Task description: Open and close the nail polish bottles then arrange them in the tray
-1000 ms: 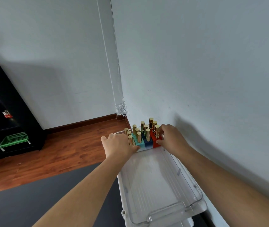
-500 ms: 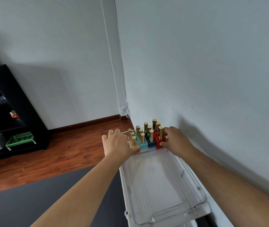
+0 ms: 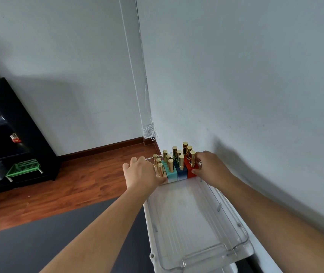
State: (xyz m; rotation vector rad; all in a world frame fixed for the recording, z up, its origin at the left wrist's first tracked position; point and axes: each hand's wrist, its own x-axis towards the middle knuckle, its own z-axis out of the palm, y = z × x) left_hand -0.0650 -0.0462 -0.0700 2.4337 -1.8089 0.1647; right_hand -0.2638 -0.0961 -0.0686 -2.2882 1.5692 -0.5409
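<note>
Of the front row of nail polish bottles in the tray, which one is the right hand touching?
The red bottle, at the right end of the front row. The right hand rests against it; the dark blue, teal and pale bottles stand further left.

Single head-worn wide-angle view, forward and down, near over the clear tray (image 3: pixel 241 251) beside a wall.

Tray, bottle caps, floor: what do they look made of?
Tray: clear hard plastic, glossy; the surface under it shows through and the rim catches highlights.
Bottle caps: shiny gold, metal or metallised plastic, can't tell which; bright streaks run down them.
Floor: reddish-brown wood or laminate planks, semi-gloss, with visible grain and seams.
</note>
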